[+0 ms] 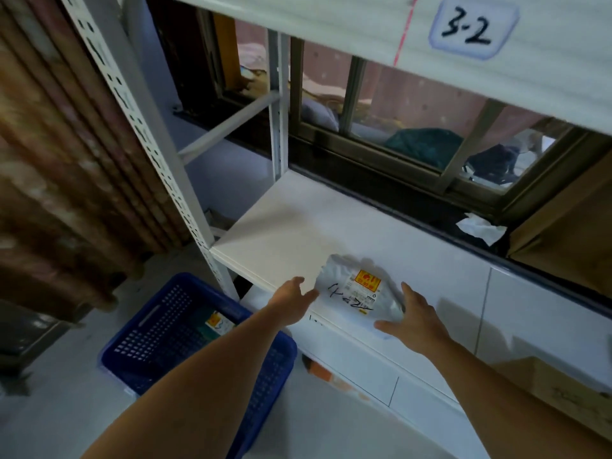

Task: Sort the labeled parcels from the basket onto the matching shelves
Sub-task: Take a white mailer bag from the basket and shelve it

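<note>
A white soft parcel with a yellow-and-red label and black handwriting lies near the front edge of the white shelf. My left hand touches its left edge with the fingers spread. My right hand rests against its right edge, fingers apart; neither hand closes around it. The shelf above carries a tag reading "3-2". On the floor at the lower left stands the blue basket, with another labeled parcel inside, partly hidden by my left forearm.
A perforated metal upright frames the shelf's left side. A barred window lies behind the shelf, with crumpled white paper on its sill. A cardboard box sits at the right. An orange object shows on the lower shelf.
</note>
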`<move>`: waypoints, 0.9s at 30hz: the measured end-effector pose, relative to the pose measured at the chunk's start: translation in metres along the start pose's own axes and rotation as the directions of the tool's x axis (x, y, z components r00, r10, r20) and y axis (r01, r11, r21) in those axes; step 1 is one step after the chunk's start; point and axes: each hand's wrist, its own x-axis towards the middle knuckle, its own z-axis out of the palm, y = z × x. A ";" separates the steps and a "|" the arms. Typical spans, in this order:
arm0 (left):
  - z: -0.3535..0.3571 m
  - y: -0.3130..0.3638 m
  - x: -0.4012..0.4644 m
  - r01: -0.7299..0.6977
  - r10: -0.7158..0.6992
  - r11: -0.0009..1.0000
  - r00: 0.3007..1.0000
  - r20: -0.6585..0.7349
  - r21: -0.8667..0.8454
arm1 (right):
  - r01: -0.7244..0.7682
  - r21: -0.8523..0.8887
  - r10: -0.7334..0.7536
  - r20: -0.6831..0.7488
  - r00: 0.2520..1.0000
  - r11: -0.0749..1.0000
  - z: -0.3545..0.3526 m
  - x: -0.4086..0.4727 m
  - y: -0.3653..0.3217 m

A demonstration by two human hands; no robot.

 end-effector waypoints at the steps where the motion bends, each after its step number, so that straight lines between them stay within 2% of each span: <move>1: -0.007 -0.007 -0.008 0.007 -0.007 0.999 1.000 0.002 0.044 | 0.006 -0.062 -0.007 -0.013 1.000 0.998 -0.004 -0.007 -0.004; 3: -0.021 -0.022 -0.030 0.026 -0.027 0.994 1.000 0.007 0.106 | 0.033 -0.191 -0.047 -0.072 0.996 0.981 -0.009 -0.023 -0.012; 6: -0.041 -0.053 -0.069 0.062 -0.061 0.987 0.998 -0.012 0.148 | 0.141 -0.315 -0.222 -0.238 0.945 0.938 -0.005 -0.049 -0.027; 8: -0.053 -0.077 -0.097 0.069 -0.067 0.977 0.998 -0.016 0.203 | 0.199 -0.357 -0.299 -0.254 0.920 0.913 0.004 -0.068 -0.044; 11: -0.066 -0.122 -0.139 0.120 -0.124 0.955 0.992 -0.003 0.271 | 0.283 -0.367 -0.333 -0.077 0.940 0.886 0.027 -0.101 -0.076; 13: -0.073 -0.155 -0.165 0.169 -0.199 0.933 0.978 0.065 0.318 | 0.326 -0.328 -0.300 0.126 0.945 0.887 0.049 -0.123 -0.096; 15: -0.080 -0.186 -0.191 0.201 -0.260 0.909 0.958 0.121 0.364 | 0.332 -0.289 -0.240 0.310 0.920 0.898 0.075 -0.144 -0.115; 17: -0.085 -0.215 -0.216 0.235 -0.297 0.902 0.947 0.125 0.361 | 0.328 -0.285 -0.187 0.427 0.885 0.901 0.110 -0.155 -0.128; 22: -0.088 -0.280 -0.271 0.328 -0.365 0.887 0.930 0.056 0.324 | 0.336 -0.265 -0.131 0.576 0.807 0.904 0.177 -0.191 -0.173; 27: -0.102 -0.300 -0.306 0.346 -0.378 0.888 0.924 0.052 0.301 | 0.423 -0.288 -0.151 0.647 0.747 0.859 0.217 -0.211 -0.218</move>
